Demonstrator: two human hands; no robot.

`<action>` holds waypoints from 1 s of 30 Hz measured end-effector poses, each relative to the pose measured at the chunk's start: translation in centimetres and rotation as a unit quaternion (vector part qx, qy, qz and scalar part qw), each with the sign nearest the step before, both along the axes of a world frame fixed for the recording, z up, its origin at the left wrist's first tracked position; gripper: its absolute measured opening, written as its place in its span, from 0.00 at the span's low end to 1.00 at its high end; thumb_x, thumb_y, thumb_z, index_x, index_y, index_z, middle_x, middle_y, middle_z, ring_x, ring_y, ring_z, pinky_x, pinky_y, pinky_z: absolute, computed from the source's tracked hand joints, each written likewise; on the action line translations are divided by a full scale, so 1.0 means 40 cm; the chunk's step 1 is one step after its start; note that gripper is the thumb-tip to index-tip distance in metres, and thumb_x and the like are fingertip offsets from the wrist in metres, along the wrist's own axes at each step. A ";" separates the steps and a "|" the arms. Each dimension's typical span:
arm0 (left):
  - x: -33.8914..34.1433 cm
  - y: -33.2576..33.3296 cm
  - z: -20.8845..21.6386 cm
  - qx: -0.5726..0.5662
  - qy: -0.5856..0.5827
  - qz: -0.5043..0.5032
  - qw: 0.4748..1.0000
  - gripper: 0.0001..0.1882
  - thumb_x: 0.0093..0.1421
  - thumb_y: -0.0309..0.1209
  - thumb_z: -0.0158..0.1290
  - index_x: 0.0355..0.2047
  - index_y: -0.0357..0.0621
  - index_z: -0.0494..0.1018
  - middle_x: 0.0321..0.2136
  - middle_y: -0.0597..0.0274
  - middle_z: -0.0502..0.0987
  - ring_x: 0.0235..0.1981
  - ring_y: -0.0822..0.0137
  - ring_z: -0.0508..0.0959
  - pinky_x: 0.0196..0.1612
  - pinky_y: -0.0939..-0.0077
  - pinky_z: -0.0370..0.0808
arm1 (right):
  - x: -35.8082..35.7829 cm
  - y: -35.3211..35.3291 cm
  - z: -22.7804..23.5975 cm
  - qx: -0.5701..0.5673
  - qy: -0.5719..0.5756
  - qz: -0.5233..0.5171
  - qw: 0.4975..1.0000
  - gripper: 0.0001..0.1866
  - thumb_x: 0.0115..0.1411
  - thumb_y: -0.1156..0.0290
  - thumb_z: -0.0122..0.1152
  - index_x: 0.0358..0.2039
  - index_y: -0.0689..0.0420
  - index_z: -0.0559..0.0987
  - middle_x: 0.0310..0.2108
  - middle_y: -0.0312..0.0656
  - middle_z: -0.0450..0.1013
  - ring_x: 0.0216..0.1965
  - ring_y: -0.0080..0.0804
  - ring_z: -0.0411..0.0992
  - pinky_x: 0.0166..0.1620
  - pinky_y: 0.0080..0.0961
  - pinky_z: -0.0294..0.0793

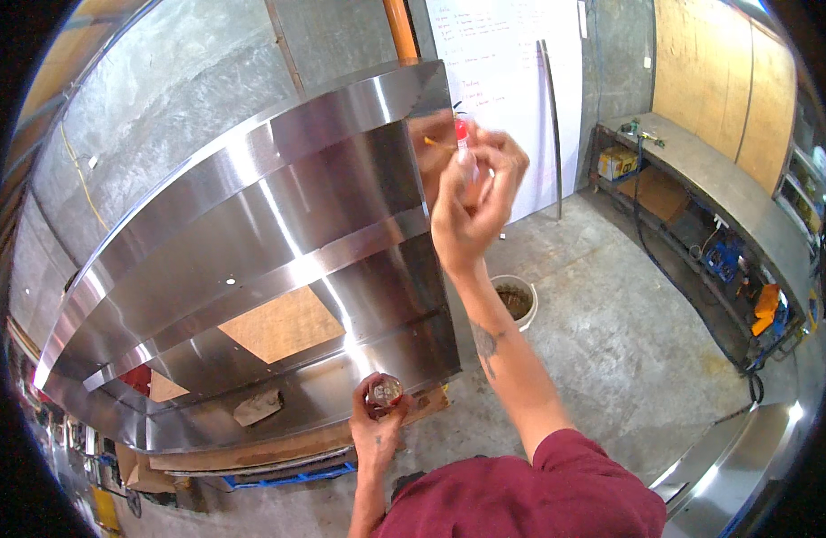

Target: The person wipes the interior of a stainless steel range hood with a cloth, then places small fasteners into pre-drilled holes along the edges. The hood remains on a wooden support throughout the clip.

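A large stainless steel hood-like shell (242, 211) fills the left half, its panels bright with light streaks. At its upper right end my right hand (480, 193) is raised, fingers closed on a slim red-and-white item (461, 134); its exact kind is not clear. The steel beside it mirrors the hand. Lower down, my left hand (375, 435) grips a small round clear jar (383, 391) near the shell's lower edge. A crumpled greyish cloth or paper piece (258, 408) lies on the steel, left of that hand.
A white bucket (517, 303) stands on the concrete floor, right of the shell. A workbench (717, 170) with tools and a black hose (664, 260) runs along the right. Behind is a whiteboard (511, 81). More sheet metal (731, 471) sits at lower right.
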State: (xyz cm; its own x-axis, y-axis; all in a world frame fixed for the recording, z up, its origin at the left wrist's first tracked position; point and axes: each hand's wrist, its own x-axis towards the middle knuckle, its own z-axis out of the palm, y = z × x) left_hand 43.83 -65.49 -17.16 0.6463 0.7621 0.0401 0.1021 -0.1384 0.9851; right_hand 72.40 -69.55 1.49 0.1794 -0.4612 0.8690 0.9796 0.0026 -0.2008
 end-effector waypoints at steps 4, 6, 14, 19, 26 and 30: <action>0.044 0.031 0.038 0.014 -0.044 -0.010 0.999 0.34 0.59 0.24 0.73 0.64 0.40 0.72 0.55 0.57 0.80 0.54 0.66 0.81 0.58 0.70 0.80 | -0.148 -0.053 -0.115 -0.033 0.097 0.210 0.972 0.04 0.71 0.77 0.62 0.43 0.61 0.76 0.50 0.51 0.72 0.55 0.42 0.69 0.58 0.37 0.70; 0.067 0.066 0.058 0.030 -0.025 -0.017 0.999 0.37 0.59 0.33 0.75 0.66 0.43 0.71 0.56 0.57 0.81 0.50 0.66 0.83 0.55 0.69 0.81 | -0.221 -0.094 -0.161 -0.152 0.149 0.228 0.950 0.04 0.72 0.78 0.63 0.44 0.61 0.78 0.50 0.50 0.71 0.48 0.35 0.71 0.50 0.30 0.74; 0.100 0.155 0.124 0.125 -0.089 -0.097 0.983 0.36 0.61 0.34 0.74 0.67 0.43 0.71 0.56 0.52 0.82 0.55 0.62 0.84 0.58 0.67 0.81 | -0.372 -0.101 -0.229 -0.396 0.128 0.119 0.902 0.10 0.62 0.79 0.73 0.43 0.61 0.84 0.51 0.49 0.70 0.45 0.42 0.72 0.48 0.38 0.76; 0.107 0.221 0.129 0.157 -0.159 -0.169 0.960 0.35 0.61 0.25 0.72 0.67 0.43 0.71 0.57 0.53 0.80 0.55 0.62 0.82 0.55 0.67 0.81 | -0.401 -0.040 -0.243 -0.430 0.162 0.053 0.887 0.12 0.57 0.81 0.75 0.43 0.58 0.85 0.50 0.45 0.69 0.45 0.43 0.71 0.48 0.39 0.74; 0.104 0.308 0.104 0.178 -0.174 -0.193 0.949 0.35 0.60 0.25 0.72 0.66 0.43 0.72 0.57 0.53 0.80 0.55 0.61 0.82 0.56 0.65 0.81 | -0.448 0.033 -0.239 -0.430 0.154 -0.013 0.889 0.13 0.56 0.80 0.76 0.42 0.57 0.85 0.48 0.44 0.70 0.45 0.45 0.70 0.46 0.40 0.74; 0.103 0.331 0.098 0.085 -0.138 -0.205 0.965 0.33 0.61 0.27 0.71 0.66 0.43 0.72 0.55 0.52 0.81 0.54 0.61 0.83 0.56 0.65 0.81 | -0.448 0.047 -0.214 -0.346 0.121 -0.107 0.924 0.11 0.59 0.83 0.74 0.42 0.58 0.84 0.47 0.46 0.72 0.47 0.42 0.72 0.48 0.35 0.74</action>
